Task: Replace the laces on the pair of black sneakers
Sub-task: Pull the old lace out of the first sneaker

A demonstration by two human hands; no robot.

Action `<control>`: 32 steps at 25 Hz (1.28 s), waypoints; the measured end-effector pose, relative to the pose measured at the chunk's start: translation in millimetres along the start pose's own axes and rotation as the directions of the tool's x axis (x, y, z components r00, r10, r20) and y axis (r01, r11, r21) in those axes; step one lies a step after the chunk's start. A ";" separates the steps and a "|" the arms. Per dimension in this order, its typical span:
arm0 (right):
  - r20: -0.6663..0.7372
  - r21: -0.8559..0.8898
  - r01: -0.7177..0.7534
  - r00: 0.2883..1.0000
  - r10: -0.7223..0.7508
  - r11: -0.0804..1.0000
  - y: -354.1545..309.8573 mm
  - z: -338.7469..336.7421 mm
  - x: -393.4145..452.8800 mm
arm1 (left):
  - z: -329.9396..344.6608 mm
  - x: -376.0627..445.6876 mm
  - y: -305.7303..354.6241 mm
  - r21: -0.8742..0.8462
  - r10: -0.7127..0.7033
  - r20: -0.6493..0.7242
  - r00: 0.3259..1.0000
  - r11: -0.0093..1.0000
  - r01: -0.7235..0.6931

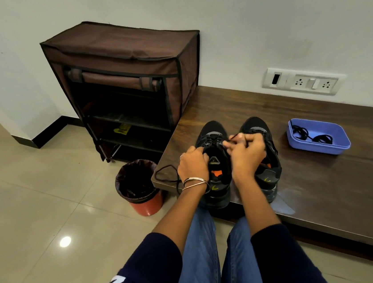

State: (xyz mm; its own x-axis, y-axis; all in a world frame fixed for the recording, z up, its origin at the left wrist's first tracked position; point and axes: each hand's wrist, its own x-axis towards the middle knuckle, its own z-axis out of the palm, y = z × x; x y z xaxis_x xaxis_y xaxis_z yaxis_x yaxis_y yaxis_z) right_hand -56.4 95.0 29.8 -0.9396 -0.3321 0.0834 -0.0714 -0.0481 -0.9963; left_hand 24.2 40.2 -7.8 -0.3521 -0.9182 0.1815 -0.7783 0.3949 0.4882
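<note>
Left hand (191,164) gripping the collar of the left black mesh sneaker (214,159), right hand (247,152) pinching its thin black lace (234,137) (end raised), second black sneaker (269,169) under the right hand, blue plastic tray (321,147) with coiled laces right of both hands

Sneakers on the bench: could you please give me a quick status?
Left hand holds left sneaker. Right hand pinches its lace. Loose lace end trails over the bench edge.

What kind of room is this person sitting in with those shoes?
Probably a home entryway or hall. A brown fabric shoe rack stands against the wall, a low wooden bench carries the black sneakers, and a wall socket panel sits above it over a glossy tiled floor.
</note>
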 end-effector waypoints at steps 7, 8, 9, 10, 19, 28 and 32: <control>0.256 -0.712 0.057 0.949 0.183 0.700 -32.0 -10.3 50.0 | 2.6 -0.4 -0.1 -0.020 0.017 0.021 1.000 1.000 -0.017; 0.295 -0.814 0.132 0.933 0.207 0.566 -27.9 -9.0 44.1 | 2.2 0.1 -0.8 -0.037 0.020 0.020 1.000 0.999 -0.019; 0.324 -0.850 0.191 0.924 0.202 0.492 -22.1 -7.6 36.9 | 2.2 0.5 -2.1 -0.067 0.021 0.018 1.000 0.998 -0.020; 0.339 -0.856 0.225 0.924 0.179 0.465 -16.8 -5.8 29.5 | 2.0 1.4 -3.6 -0.108 0.017 0.020 1.000 0.994 -0.015; 0.497 -0.773 0.416 0.866 0.050 0.479 17.3 -1.3 15.9 | -9.1 37.0 12.6 -0.275 0.172 0.059 0.983 0.950 -0.150; 0.443 -0.741 0.409 0.894 -0.069 0.533 29.4 -9.3 13.2 | 4.9 45.5 25.6 0.113 0.264 0.157 0.952 0.952 -0.283; 0.437 -0.724 0.401 0.896 -0.076 0.561 28.9 -9.3 11.6 | 4.8 49.1 31.9 0.221 0.286 0.179 0.941 0.921 -0.322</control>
State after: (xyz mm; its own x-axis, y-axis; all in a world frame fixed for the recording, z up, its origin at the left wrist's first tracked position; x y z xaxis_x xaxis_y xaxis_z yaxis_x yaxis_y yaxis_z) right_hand -72.5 98.5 1.8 -0.6905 -0.7054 0.1601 -0.6592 0.5224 -0.5409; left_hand -20.4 7.9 12.6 -0.6474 -0.7457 0.1576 -0.7178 0.6661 0.2027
